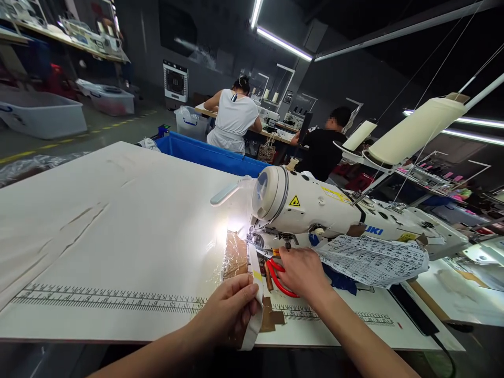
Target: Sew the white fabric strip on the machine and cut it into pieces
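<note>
The left hand (236,300) pinches a white strip (255,315) narrowly between thumb and curled fingers. The strip runs from this grip to the far side, up to the needle area of the sewing machine (311,202), and its loose end hangs over the near table edge. The right hand (301,269) is bent low, its fingertips at a small orange piece (275,253); whether they close on it cannot be told. Red-handled scissors (281,282) lie just left of that hand, partly covered by it. Brown tape (236,254) lies left of the strip, a printed ruler (118,300) crosses the near tabletop (165,220), and patterned cloth (374,261) bunches to the right.
</note>
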A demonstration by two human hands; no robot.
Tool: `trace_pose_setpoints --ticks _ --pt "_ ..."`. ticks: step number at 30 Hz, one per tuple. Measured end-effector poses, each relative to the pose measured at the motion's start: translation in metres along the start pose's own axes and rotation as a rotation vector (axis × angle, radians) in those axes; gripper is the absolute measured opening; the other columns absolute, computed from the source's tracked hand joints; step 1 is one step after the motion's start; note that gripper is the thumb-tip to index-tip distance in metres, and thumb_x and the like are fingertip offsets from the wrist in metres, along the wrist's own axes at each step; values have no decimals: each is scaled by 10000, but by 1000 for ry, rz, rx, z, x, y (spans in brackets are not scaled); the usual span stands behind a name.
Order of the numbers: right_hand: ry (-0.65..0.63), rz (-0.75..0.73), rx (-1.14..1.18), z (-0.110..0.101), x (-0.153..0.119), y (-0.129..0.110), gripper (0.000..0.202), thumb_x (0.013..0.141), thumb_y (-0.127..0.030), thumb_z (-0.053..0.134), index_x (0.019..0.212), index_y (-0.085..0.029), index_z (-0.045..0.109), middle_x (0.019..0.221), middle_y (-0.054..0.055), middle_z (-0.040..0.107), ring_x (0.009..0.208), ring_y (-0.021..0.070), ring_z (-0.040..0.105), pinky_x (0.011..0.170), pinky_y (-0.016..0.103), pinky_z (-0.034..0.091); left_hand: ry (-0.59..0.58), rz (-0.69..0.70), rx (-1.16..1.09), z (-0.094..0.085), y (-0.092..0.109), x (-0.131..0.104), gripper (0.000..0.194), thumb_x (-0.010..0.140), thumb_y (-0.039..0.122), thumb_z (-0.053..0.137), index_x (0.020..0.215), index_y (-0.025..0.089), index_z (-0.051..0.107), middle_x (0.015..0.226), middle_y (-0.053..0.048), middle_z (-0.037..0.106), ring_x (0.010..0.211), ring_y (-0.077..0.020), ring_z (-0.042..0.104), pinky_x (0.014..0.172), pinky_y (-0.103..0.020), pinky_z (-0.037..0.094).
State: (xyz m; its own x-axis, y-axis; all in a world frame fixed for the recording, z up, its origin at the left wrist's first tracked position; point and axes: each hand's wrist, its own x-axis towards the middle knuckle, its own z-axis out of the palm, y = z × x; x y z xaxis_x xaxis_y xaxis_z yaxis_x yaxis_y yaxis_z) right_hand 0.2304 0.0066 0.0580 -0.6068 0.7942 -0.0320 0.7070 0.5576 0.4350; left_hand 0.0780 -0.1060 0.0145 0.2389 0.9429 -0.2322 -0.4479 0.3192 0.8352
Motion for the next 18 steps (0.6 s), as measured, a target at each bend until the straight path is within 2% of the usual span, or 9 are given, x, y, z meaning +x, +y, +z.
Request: trace_pose_setpoints --ticks 3,5,9,14,18 --pt "-22 32 17 0 -5 -1 105 825 -262 619 827 -171 669 782 97 748 741 271 708 612 307 387 22 31 79 -8 0 -6 568 668 726 652 703 191 466 444 87 416 335 -33 252 352 -175 160" --pt "-28 52 28 1 -7 -4 142 844 -295 596 807 -178 666 761 84 748 717 265 710 582 301 381 -5 16 95 -13 -2 -8 542 709 711 625 742 186 493 417 86 421 320 -38 254 344 -171 168" --pt "-1 79 29 1 -6 -12 187 872 -313 566 874 -157 670 801 107 741 761 274 705 643 322 417 -106 -20 73 -14 -8 -8 534 751 702 573 768 170 528 388 49 485 297 -65 358 327 -168 243" --pt "25 90 27 -2 3 -15 253 877 -320 563 973 -109 667 902 177 723 907 320 673 801 392 424 -124 -19 11 -8 -11 -3 556 717 706 613 743 160 515 469 7 566 340 -78 471 347 -156 329" --pt "-51 77 64 -1 3 -14 163 861 -264 572 877 -140 676 815 131 737 799 288 701 697 339 422 -103 -6 -25 -11 -15 -1 539 734 681 625 739 153 519 482 1 579 350 -74 483 354 -147 343"
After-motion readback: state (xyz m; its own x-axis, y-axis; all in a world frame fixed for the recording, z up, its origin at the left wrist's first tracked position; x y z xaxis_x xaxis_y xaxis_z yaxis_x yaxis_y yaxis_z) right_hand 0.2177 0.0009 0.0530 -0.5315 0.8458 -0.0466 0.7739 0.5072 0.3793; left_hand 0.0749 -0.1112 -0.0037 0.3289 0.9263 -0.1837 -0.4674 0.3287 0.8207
